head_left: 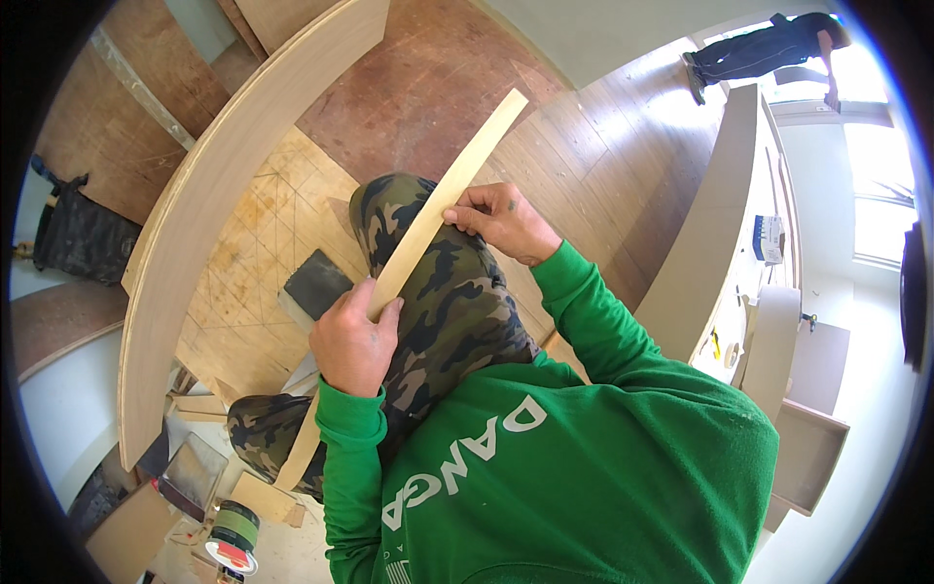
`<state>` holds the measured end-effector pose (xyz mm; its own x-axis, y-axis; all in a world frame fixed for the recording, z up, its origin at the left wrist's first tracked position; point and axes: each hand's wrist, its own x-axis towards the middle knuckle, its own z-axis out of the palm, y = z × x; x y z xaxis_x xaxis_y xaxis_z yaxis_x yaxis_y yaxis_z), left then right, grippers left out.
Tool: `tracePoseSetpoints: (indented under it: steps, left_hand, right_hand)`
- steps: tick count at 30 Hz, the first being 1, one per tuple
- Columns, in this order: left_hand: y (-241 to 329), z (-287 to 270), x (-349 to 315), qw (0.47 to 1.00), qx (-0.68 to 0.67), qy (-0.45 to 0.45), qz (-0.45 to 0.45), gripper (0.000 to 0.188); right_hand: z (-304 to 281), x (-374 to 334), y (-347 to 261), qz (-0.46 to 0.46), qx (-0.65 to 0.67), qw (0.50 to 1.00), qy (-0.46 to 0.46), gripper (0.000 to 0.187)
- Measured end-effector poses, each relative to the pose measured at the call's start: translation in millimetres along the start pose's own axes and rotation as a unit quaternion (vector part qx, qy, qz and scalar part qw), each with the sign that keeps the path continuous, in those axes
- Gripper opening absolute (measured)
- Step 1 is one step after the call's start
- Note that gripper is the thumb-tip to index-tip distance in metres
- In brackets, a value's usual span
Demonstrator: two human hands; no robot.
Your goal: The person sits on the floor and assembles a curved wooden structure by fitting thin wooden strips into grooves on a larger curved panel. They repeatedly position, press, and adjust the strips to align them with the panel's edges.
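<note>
A long, thin strip of pale wood veneer (438, 206) slants across my lap, over camouflage trousers (457, 307). My left hand (352, 339) is closed round it near its middle; the lower stretch runs on behind my left forearm. Farther up, my right hand (508, 224) pinches the strip's edge between thumb and fingers. Its far end sticks out free beyond my knee. Just past my left hand, a dark grey flat square piece (319, 282) lies on a scuffed plywood board (243, 292).
A tall curved plywood panel (219, 180) stands at the left. A can with a green band (233, 535) sits among wood offcuts at lower left. On the right is a long curved pale panel (708, 219). Another person (773, 51) bends by the far-right windows.
</note>
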<state>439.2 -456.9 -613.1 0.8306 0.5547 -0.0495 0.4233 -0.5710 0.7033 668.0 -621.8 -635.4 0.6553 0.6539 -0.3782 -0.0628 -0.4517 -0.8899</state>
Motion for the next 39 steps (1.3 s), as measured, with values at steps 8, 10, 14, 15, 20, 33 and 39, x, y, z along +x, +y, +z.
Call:
tracePoseSetpoints:
  steps: [8,10,14,15,20,33,39]
  left_hand:
    - [5,1,-3,0.999,0.017,0.022,0.016,0.031]
    - [5,1,-4,0.999,0.021,0.021,0.021,0.032]
    - [5,0,-4,0.999,0.026,0.017,0.031,0.033]
    - [5,0,-4,0.999,0.027,0.018,0.034,0.034]
    - [3,1,-4,0.999,0.028,0.013,0.022,0.035]
    - [2,1,0,0.998,0.035,0.02,0.056,0.034]
    - [4,2,-1,0.999,0.037,-0.014,0.014,0.034]
  right_hand:
    - [8,-5,-9,0.039,-0.075,0.995,0.057,0.024]
    - [11,-7,-9,0.03,-0.088,0.993,0.074,0.024]
    - [19,-6,-2,-0.053,-0.087,0.988,0.115,0.019]
    - [19,-5,0,-0.061,-0.071,0.988,0.124,0.019]
    - [3,5,0,-0.06,0.047,0.973,0.216,0.025]
    - [19,-13,0,0.04,0.042,0.994,0.092,0.026]
    - [23,-11,-3,0.0,0.001,0.994,0.11,0.026]
